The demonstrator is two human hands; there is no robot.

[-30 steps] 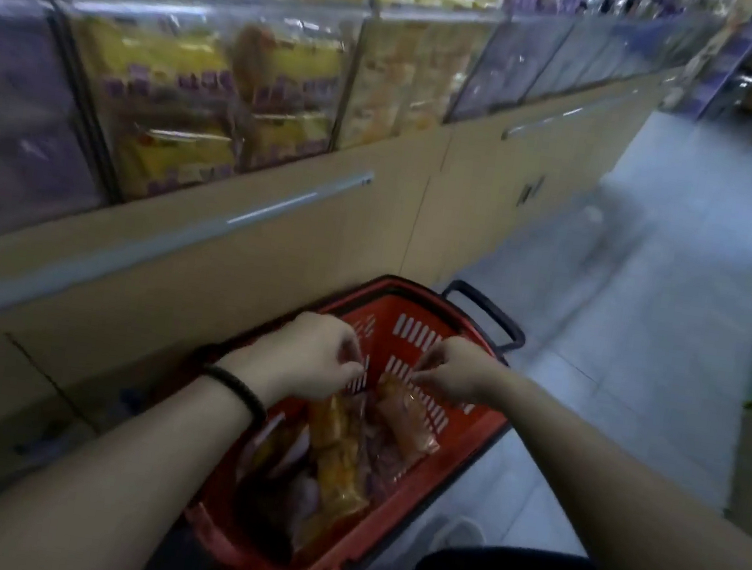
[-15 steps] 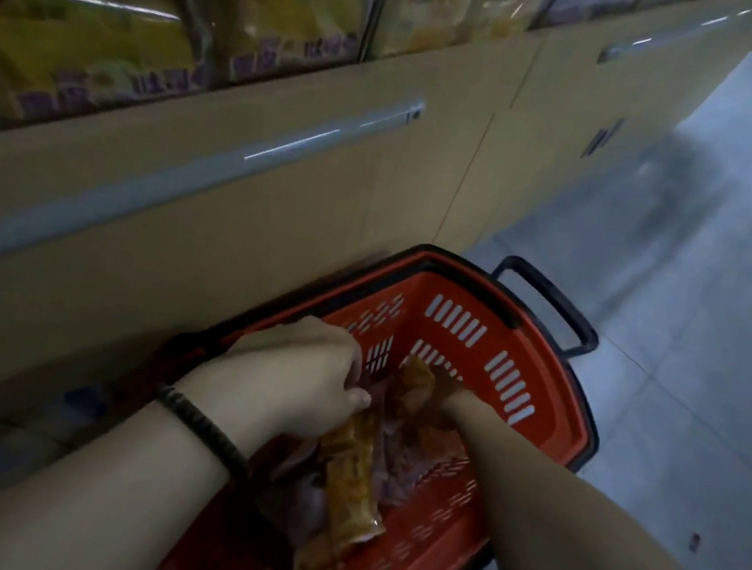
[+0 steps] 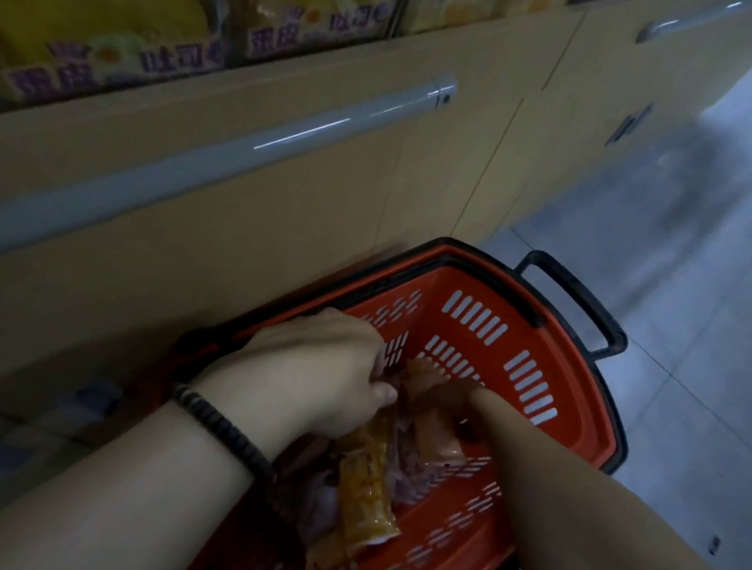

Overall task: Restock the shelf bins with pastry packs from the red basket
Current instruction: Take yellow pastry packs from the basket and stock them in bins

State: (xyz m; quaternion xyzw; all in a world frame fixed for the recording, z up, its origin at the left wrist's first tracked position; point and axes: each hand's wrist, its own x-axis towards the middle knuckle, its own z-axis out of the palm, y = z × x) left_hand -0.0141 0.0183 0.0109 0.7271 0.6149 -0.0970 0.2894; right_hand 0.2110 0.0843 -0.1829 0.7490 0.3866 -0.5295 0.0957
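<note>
Nearest to me, I am looking down along two bare forearms reaching into the red basket [image 3: 587,408], the left wrist wearing a dark beaded bracelet [image 3: 221,429]. The left hand [image 3: 319,373] is hovering over the basket's near-left side with its fingers curled in and the thumb pressing against them, pinching the top end of a long yellow-orange pastry pack [image 3: 367,484] that is trailing back toward me across the basket. The right hand [image 3: 450,399] is sitting deeper in the basket in shadow, resting on or around an orange pack [image 3: 437,441]; I cannot tell whether its fingers are closing on it. Purplish packs [image 3: 411,476] are lying between and under those two, all inside the basket, none in the bins. Beyond the hands, the basket's slotted far wall is showing, with a black handle [image 3: 573,301] sticking out behind it. The basket is standing just beside a beige cabinet front [image 3: 275,233] carrying a long grey rail [image 3: 289,130]. Above that, clear-fronted shelf bins [image 3: 401,6] are holding yellow packs [image 3: 110,34] with purple lettering. Pale floor tiles [image 3: 700,279] are stretching away to the right.
</note>
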